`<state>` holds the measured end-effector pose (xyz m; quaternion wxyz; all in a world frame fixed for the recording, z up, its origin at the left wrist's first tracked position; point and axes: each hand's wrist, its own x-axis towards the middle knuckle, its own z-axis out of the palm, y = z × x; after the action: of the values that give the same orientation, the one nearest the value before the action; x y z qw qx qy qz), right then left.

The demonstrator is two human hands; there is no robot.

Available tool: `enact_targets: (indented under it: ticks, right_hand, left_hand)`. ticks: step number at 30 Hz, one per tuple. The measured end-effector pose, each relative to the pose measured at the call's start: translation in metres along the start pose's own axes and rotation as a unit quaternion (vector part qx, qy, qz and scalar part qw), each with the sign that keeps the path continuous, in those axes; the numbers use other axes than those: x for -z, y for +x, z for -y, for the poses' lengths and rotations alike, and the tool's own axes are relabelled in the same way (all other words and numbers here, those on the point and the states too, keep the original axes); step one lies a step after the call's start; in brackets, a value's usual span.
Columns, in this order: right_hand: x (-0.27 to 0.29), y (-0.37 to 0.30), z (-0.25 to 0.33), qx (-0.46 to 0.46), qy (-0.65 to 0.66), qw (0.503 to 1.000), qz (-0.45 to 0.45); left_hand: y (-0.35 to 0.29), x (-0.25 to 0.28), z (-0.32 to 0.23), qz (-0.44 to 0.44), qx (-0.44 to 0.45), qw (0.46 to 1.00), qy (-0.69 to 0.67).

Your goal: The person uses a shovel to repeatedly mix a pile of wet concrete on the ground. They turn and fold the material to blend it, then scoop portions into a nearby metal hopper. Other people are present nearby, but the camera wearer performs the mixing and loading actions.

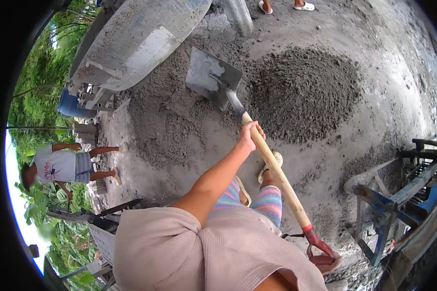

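Both of my hands are on a shovel with a square metal blade (211,76), a pale wooden shaft (281,182) and a red D-shaped grip (316,242). My left hand (250,135) is wrapped round the shaft, close to the metal socket. At the other end my right hand (329,265) is closed on the red grip, partly hidden by the grip and my shirt. The blade points away to the upper left, above loose grey mix (165,116), and holds no visible load. Just right of the blade rises a mound of dark grey mix (306,92).
A large grey mixer drum (141,46) stands at the far left, with a blue barrel (75,104) nearby. One person (58,165) is at the left; another's feet (303,6) show at the top. A blue metal frame (398,203) stands at the right.
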<state>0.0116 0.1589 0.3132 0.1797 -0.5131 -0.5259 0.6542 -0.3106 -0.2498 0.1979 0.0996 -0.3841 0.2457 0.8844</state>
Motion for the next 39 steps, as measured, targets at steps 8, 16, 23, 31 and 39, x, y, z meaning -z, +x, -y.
enact_targets:
  ticks: [8,16,23,31,39]
  right_hand:
    - [-0.111,-0.102,0.179,0.689,-0.101,0.599,0.396]
    - [-0.197,-0.258,0.129,0.789,-0.083,0.319,0.518]
    - [-0.198,-0.287,0.013,0.739,-0.172,0.201,0.62]
    - [-0.177,-0.287,0.008,0.76,-0.13,0.301,0.561]
    - [-0.133,-0.227,0.049,0.118,-0.259,0.792,0.54]
  left_hand:
    - [-0.046,0.028,-0.063,0.183,-0.017,0.941,-0.284]
    - [-0.149,0.155,-0.063,0.121,-0.06,0.961,-0.242]
    - [-0.198,0.216,0.004,0.118,-0.003,0.957,-0.263]
    - [-0.207,0.198,0.011,0.105,-0.067,0.915,-0.383]
    - [-0.189,0.182,0.062,0.084,-0.083,0.937,-0.329]
